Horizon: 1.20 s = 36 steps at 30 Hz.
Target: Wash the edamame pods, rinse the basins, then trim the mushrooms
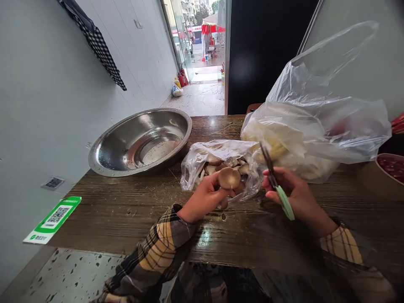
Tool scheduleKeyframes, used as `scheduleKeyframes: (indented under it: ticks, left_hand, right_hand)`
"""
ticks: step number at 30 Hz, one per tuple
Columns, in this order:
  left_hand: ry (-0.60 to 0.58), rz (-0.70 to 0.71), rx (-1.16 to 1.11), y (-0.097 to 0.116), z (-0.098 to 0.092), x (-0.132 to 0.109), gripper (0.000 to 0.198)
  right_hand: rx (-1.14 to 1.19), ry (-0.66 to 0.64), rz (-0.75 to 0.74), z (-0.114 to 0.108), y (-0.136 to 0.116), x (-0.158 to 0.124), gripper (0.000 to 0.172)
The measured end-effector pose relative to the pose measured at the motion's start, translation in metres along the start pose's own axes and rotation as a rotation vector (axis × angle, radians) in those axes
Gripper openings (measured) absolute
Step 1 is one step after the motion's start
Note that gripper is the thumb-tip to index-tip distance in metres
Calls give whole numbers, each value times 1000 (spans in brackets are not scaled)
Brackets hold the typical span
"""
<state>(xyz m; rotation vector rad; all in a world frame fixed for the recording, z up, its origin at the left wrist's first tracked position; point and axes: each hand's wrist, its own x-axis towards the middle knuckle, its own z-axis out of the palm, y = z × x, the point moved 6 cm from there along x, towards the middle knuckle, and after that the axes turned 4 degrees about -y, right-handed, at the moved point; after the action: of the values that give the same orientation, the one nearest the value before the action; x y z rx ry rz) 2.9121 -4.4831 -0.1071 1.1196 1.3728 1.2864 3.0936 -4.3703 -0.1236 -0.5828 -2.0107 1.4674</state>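
Observation:
My left hand (205, 198) is closed on an oyster mushroom (229, 178) with a round brown cap, held just over the near side of a clear plastic bag (191, 165). More oyster mushrooms (212, 160) lie inside that open bag on the wooden table. To the right, my right hand (293, 195) is closed on a pair of scissors (278, 185) with light green handles. The dark blades point up and away from me and stand apart from the mushroom. Part of the right fingers is hidden behind the scissors.
A wide steel basin (139, 168) stands at the left on the table (132, 214). A large plastic bag (315, 126) with pale yellow contents fills the back right. At the right edge is a bowl (378, 179) of red pieces. A green QR card (52, 219) sits at the left edge.

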Motion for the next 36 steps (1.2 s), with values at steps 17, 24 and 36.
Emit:
scheduleKeyframes:
  ticks: [17, 24, 36]
  left_hand:
    - [102, 130, 170, 3, -2, 0, 17]
    - [135, -5, -30, 1, -7, -4, 26]
    - [333, 190, 281, 3, -6, -4, 6]
  right_hand:
    - [87, 100, 4, 61, -23, 38, 45]
    - [52, 263, -19, 58, -21, 33, 46]
    - [-175, 138, -162, 71, -28, 24, 47]
